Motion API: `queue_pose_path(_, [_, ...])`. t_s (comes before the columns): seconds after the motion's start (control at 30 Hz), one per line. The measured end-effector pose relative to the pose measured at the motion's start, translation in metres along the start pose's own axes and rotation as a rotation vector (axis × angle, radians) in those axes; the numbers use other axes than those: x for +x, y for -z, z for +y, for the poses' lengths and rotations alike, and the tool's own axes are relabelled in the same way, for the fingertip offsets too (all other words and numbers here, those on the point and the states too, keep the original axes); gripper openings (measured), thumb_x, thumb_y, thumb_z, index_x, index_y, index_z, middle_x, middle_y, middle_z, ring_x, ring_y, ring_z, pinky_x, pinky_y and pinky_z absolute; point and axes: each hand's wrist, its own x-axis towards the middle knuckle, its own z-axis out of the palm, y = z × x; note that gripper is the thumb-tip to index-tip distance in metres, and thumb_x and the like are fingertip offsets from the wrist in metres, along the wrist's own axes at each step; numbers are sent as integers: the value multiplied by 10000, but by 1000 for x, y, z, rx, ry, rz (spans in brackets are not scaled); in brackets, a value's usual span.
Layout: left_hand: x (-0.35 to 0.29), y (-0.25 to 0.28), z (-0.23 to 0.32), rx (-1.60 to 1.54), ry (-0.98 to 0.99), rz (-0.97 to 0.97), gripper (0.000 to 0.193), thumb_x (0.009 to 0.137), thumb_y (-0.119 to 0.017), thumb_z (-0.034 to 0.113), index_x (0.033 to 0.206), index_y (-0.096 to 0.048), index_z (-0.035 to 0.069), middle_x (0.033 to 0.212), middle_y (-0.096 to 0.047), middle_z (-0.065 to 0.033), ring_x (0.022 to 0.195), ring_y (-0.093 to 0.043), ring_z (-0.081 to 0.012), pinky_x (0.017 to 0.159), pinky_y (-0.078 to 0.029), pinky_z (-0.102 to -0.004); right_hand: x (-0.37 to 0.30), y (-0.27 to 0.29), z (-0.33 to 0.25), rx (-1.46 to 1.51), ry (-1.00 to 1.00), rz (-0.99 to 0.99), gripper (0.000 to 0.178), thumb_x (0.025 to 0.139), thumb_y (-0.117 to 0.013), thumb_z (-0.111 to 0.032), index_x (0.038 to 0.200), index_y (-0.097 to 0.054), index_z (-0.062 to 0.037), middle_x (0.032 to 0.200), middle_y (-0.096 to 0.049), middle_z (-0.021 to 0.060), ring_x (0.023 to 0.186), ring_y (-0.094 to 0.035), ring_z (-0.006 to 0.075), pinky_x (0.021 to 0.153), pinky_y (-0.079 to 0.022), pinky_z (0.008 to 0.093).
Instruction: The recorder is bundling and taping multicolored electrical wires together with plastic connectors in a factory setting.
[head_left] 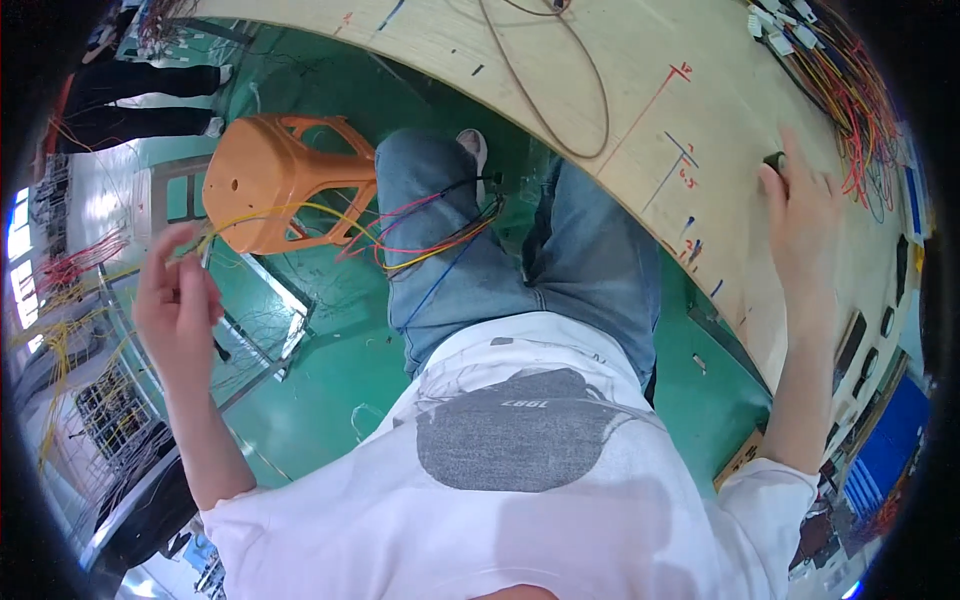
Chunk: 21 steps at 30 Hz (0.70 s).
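My left hand [180, 300] is raised at the left with its fingers loosely bent and apart. A thin yellow wire [320, 207] runs from my lap past its fingertips; whether they touch, I cannot tell. On my thigh lies a wire bundle [440, 252] of yellow, red, blue and black strands, with a dark connector [492, 180] near its far end. Over the wooden table [660, 110] at the right, my right hand [803, 215] has a small dark object [774, 160] between thumb and index finger. Its kind is too small to make out.
An orange plastic stool [255, 180] stands left of my knees. Coloured wires with white connectors [785, 30] lie at the table's far right. A brown cable [600, 100] loops over the table edge. More yellow wires [65, 345] hang at the left. Someone's legs [150, 100] show far left.
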Motion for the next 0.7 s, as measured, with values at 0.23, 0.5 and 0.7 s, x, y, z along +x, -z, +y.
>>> queue_pose_path(0.23, [10,-1,-18,-1031,271,-320,339,813,-484,84,1121,-415,-41,1073,-533,-198,766,-582,-145,573,-450,-195,-27,15,-120,1318,-101,-131,131,761,-569,-129,834,-579,-21,730,-581,93,634,-551,199,597,-435,296])
queue_pose_path(0.5, [49,-90,-27,149,-360,-173,112,768,-571,77,866,-602,32,759,-608,-60,554,-536,-114,501,-416,-226,-14,-214,-249,1728,-1366,-1255,535,703,-538,-597,905,-544,-102,767,-557,63,614,-522,154,476,-392,318])
queue_pose_path(0.7, [58,-90,-33,-96,-578,-171,101,688,-641,92,753,-594,31,633,-546,-25,605,-541,-175,562,-424,-254,21,-259,-267,2143,-1347,-901,160,802,-551,-229,857,-562,-79,793,-579,63,719,-547,202,666,-461,329])
